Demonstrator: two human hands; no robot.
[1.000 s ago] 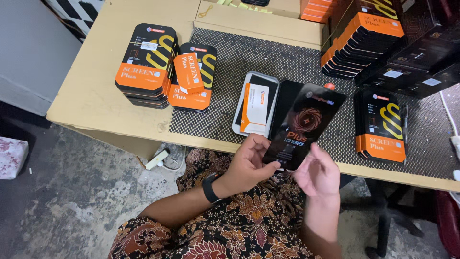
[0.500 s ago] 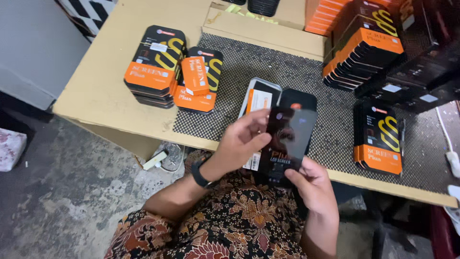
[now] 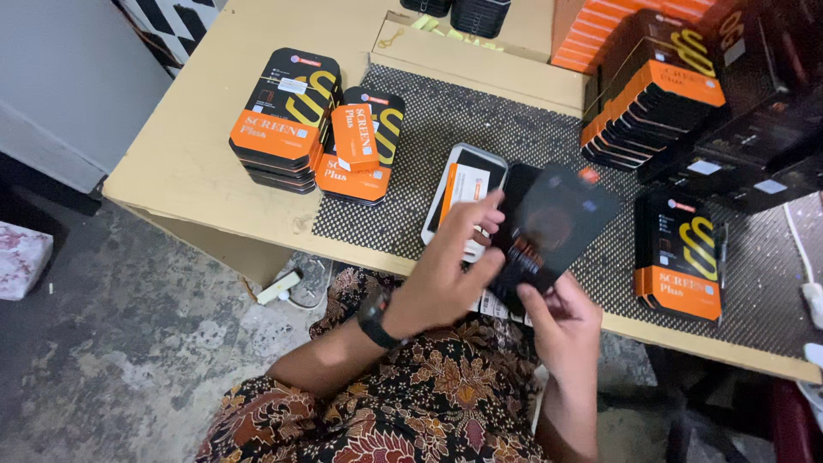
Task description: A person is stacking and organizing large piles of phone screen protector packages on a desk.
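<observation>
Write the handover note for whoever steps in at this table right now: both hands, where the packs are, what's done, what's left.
Left hand: fingers on the near edge of the dark flat pack, watch on the wrist.
Right hand: grips that pack's lower end from below, holding it above the table edge.
On the dotted mat: a white-edged pack partly under the held one; a stack of orange-and-black boxes to the right; two such stacks to the left; more fanned at the back right.
Done: stacks stand sorted.
Left: the held pack is not yet set down.
</observation>
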